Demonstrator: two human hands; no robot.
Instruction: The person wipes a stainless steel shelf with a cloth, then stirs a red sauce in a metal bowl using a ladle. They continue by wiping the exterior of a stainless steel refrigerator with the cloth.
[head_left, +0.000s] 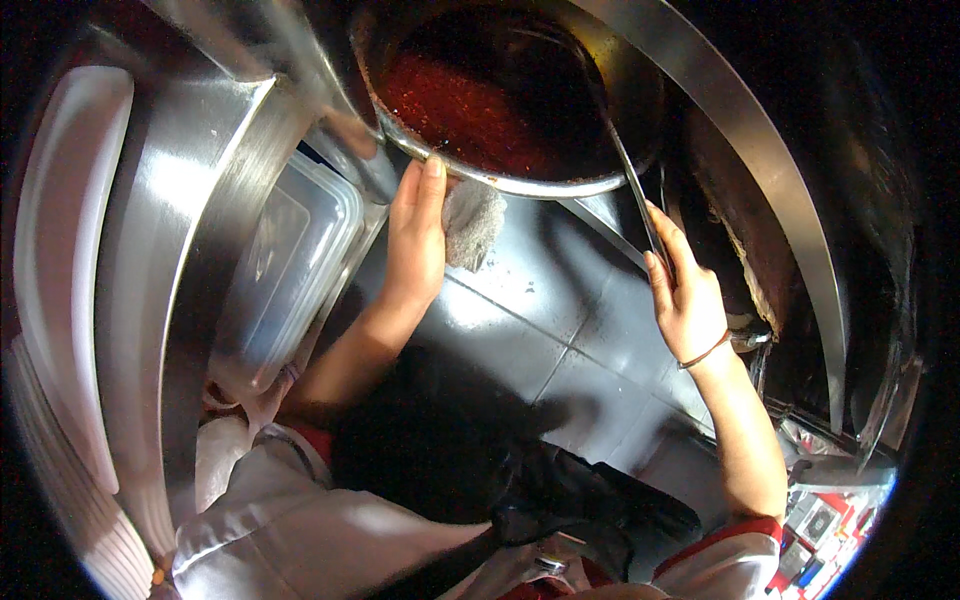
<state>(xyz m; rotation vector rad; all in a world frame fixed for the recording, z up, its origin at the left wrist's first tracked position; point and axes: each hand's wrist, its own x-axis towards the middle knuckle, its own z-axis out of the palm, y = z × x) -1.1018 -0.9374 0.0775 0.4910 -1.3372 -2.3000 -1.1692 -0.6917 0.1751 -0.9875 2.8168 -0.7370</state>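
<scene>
A large round metal pot (525, 185) stands before me at the top of the view. Dark red, oily sauce or chili paste (457, 105) fills part of it, while its far side is in deep shadow. My left hand (416, 232) grips the pot's near rim, thumb on top. Beside that palm hangs a grey cloth (474, 225), apparently pinched against the pot. My right hand (686, 300) holds the long metal handle of a ladle or spoon (628, 169). The handle leans over the right rim into the pot; its far end is lost in the dark.
A stainless steel counter (202, 202) runs along my left, with a white tray or lid (64, 262) on it. Beneath sits a lidded clear plastic container (300, 232). A curved-looking steel edge (780, 165) bounds the right. Grey floor tiles (517, 315) show below.
</scene>
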